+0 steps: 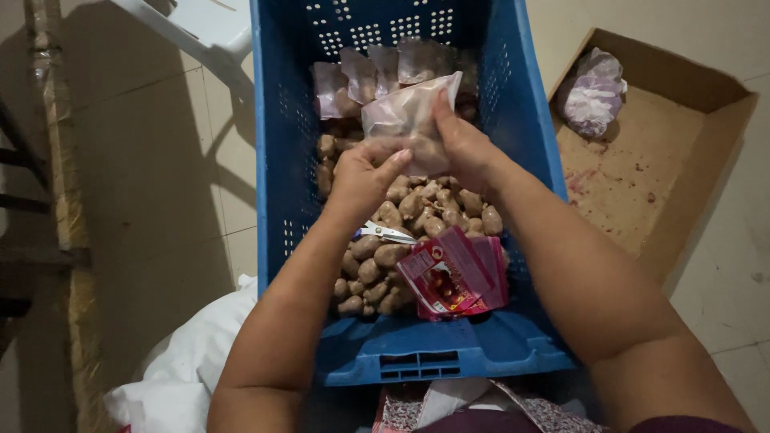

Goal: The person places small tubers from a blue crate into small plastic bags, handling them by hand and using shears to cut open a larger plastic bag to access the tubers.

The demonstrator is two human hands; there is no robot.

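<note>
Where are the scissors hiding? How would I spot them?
Look in the big blue crate full of small brown lumpy things. Just under the left hand, beside the stack of red packets, lie the scissors. They are the only shiny silver thing there, thin and pointed, not round or brown.

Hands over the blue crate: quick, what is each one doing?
Left hand: closed on the clear plastic bag, lower edge.
Right hand: closed on the same bag's right side.
</note>
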